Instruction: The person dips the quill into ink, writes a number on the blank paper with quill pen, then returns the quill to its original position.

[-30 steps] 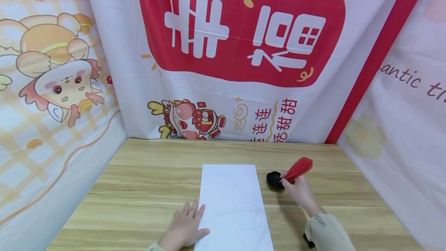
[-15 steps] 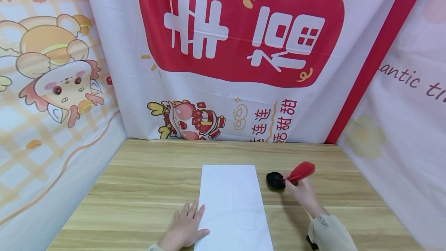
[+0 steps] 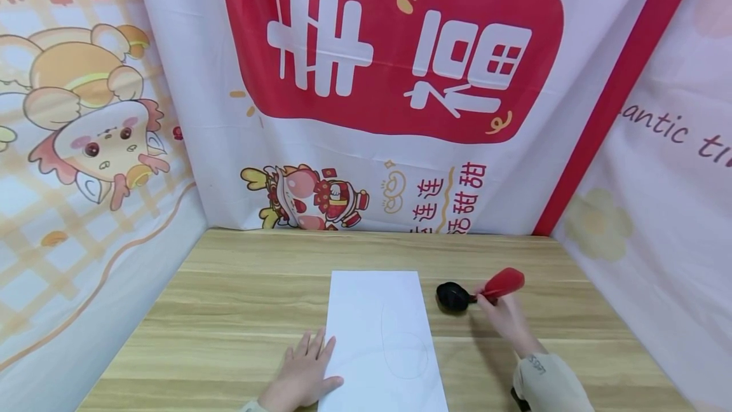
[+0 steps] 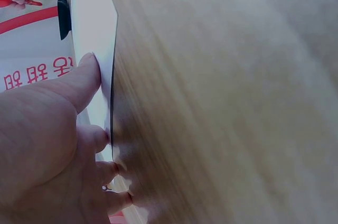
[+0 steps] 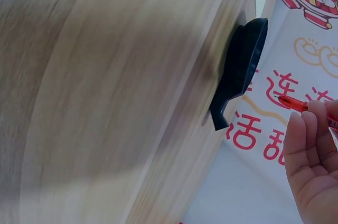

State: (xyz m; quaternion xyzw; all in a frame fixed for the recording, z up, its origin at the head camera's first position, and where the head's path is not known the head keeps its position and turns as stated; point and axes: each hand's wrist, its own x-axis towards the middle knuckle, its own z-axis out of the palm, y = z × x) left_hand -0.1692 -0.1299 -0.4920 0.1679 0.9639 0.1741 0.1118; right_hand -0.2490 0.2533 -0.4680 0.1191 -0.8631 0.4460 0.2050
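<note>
My left hand (image 3: pixel 303 374) lies with fingers spread over the left edge of a white sheet of paper (image 3: pixel 366 316). A faint thin looped line runs across the sheet. To the right of the paper sits a small black dish with a short handle (image 3: pixel 452 297), seen side-on in the right wrist view as a black shape (image 5: pixel 243 57). My right hand (image 3: pixel 506 316) pinches a red pen with a broad feather-like top (image 3: pixel 504 282). In the right wrist view the slim tip of the red pen (image 5: pixel 291 102) points left, apart from the dish.
The wood-grain table (image 3: pixel 246 285) reaches back to a white hanging cloth (image 3: pixel 200 113) with red print. Printed cloths also hang at the left (image 3: pixel 103 145) and right (image 3: pixel 657 196). A sleeve (image 3: pixel 549 383) covers my right forearm.
My right hand has drawn back slightly to the right with the red pen, and the dish's handle now shows. My left hand and the paper have stayed in place.
</note>
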